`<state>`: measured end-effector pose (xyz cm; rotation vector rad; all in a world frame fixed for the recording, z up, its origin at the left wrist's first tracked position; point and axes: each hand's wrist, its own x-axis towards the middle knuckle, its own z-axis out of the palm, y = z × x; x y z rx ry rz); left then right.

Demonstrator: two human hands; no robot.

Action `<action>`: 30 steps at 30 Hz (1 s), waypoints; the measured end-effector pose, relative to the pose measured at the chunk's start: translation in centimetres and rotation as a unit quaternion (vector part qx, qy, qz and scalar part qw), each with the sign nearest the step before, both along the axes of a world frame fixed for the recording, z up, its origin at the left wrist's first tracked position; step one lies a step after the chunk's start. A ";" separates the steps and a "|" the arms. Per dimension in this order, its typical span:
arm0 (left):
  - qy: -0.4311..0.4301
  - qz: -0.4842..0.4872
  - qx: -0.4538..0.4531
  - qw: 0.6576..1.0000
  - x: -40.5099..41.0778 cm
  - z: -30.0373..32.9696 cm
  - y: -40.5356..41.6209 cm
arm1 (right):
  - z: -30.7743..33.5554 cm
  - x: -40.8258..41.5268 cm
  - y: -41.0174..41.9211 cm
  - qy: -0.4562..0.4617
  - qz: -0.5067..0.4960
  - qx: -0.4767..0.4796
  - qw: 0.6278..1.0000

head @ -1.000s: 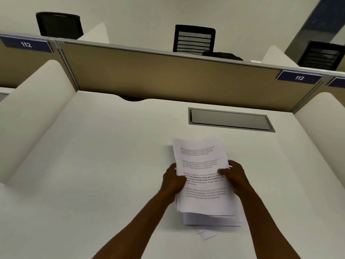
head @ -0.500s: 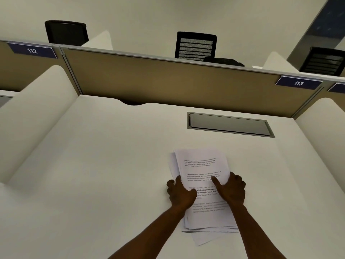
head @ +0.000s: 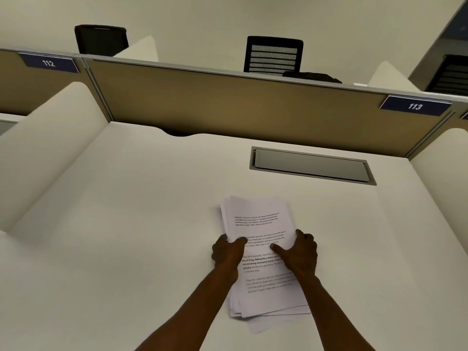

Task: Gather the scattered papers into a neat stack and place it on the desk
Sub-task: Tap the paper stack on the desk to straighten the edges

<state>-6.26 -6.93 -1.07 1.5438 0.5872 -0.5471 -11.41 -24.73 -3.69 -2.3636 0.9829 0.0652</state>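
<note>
The fingers (head: 305, 240) of the right hand (head: 298, 254) are curled round the right long edge of the stack of papers (head: 263, 259), with the thumb laid flat across the printed top sheet, pointing inward to the left. The left hand (head: 226, 253) mirrors it on the opposite long edge: its thumb lies over the top sheet near the second block of text, while the rest of its fingers are tucked under or behind the edge and cannot be seen clearly. Both hands are closed on the stack at about its middle, pinching it from either side. The stack lies on the white surface (head: 126, 236), right of centre and closer to the near edge than to the back. Its long axis runs away from the person, tilted a little so the far end leans left and the near end drifts right. The printed lines read from the person's side, with the page top at the far end. The sheets are not yet square: several edges fan out along the far left corner, and at the near end lower sheets stick out in steps, one corner poking out below the rest. Both forearms reach in from the bottom of the view. Beyond the stack, a grey recessed cable hatch (head: 311, 165) is set into the surface, and behind it stands a tan divider panel (head: 240, 105) carrying a blue label reading 113 (head: 415, 106).
</note>
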 end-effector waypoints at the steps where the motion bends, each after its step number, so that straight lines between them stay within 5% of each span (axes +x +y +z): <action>1: -0.012 0.007 -0.012 1.000 -0.1 0.1 -0.1 | -0.1 0.0 -0.2 -0.003 0.002 0.009 1.000; 8: -0.033 0.034 -0.086 0.995 0.0 0.6 0.6 | -0.8 -0.1 -0.7 -0.022 0.007 0.011 1.000; 11: 0.046 0.053 -0.144 0.987 0.7 1.3 1.2 | -0.8 0.0 -0.6 -0.018 0.014 -0.001 1.000; 14: 0.086 -0.026 -0.168 0.982 1.3 1.9 2.0 | -0.9 -0.1 -0.6 -0.019 0.015 0.000 1.000; 22: -0.128 -0.258 0.018 0.957 1.3 2.9 1.2 | 0.3 -1.4 -1.8 -0.047 0.041 0.004 0.998; 26: -0.163 -0.251 -0.041 0.953 1.3 3.4 3.1 | 0.9 -1.0 -2.2 -0.181 -0.016 0.184 0.966; 30: -0.195 -0.247 -0.089 0.945 1.9 4.6 6.2 | 3.9 0.9 -2.0 -0.241 0.020 0.468 0.850</action>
